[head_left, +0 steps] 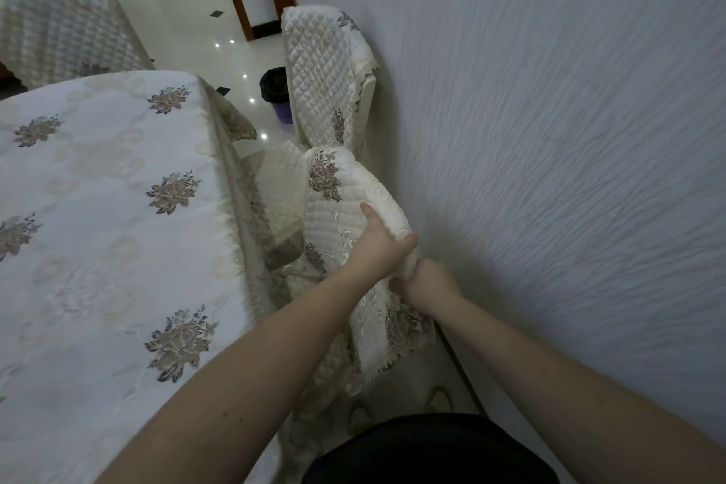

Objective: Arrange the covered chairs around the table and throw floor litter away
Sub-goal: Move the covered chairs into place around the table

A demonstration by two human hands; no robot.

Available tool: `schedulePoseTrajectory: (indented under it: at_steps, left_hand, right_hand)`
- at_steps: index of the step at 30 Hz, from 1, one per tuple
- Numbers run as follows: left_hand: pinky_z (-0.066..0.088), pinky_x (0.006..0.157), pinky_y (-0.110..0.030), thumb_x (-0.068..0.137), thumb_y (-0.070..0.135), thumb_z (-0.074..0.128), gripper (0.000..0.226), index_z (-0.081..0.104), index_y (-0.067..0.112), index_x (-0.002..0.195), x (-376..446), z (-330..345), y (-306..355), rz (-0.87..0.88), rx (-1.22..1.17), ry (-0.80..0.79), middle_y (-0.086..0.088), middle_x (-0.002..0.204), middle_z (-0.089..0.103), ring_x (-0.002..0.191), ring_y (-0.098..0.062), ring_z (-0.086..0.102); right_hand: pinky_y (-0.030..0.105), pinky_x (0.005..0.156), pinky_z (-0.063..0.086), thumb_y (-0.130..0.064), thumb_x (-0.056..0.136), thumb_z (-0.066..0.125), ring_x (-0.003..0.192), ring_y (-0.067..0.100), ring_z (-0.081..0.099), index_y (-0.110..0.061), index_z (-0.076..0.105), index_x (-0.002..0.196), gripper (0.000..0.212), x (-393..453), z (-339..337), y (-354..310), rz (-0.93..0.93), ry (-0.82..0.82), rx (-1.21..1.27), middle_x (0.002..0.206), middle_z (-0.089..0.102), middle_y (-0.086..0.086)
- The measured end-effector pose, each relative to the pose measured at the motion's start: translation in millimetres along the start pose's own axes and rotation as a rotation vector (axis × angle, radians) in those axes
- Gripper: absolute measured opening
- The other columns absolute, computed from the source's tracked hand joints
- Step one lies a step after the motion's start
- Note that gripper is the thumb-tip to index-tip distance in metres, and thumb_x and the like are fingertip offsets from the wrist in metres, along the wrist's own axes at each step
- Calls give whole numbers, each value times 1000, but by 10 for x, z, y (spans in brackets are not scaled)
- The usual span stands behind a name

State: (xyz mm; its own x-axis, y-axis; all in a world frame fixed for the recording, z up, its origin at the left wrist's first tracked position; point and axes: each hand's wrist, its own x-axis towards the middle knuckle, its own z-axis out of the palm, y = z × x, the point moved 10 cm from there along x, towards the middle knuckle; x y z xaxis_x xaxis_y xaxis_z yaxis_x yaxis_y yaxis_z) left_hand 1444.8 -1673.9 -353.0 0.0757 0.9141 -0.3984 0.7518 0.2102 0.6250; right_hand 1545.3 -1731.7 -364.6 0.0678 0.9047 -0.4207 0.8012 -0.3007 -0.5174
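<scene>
The top rail of the cream quilted, flower-embroidered covered chair [345, 216] is gripped by both hands: the left hand [379, 248] is curled over its upper edge, the right hand [426, 283] clamped just beside it, nearly touching. The chair stands straight ahead, squeezed between the white textured wall [550, 130] and the bench under its cream floral cloth [110, 208]. Its back runs along the wall, so a leftward swing toward the bench seems called for.
</scene>
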Motion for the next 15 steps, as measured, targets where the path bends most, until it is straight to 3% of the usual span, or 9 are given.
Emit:
schedulePoseTrajectory:
  at_steps: [3,9,15]
  left_hand:
    - [42,83,-37,82,51,57,112,-22,5,146,-25,2,9,7,-3,-10,-23,114,62,104,-38,58]
    - [37,78,-34,85,38,58,109,-26,0,143,-71,37,63,22,-28,-36,-29,109,61,102,-40,58]
    - [37,97,-43,86,37,56,107,-29,1,142,-97,50,73,9,0,-66,-33,125,52,115,-44,51]
  right_hand:
    - [22,43,25,-36,74,61,52,8,43,-20,52,83,21,-17,2,1,5,6,-21,60,46,-8]
    - [22,43,28,-39,72,62,58,17,52,-18,52,80,24,-68,21,78,64,-5,-8,66,55,-2]
    - [23,43,28,-41,73,64,55,14,51,-17,51,80,27,-99,38,118,130,-12,10,64,52,-2]
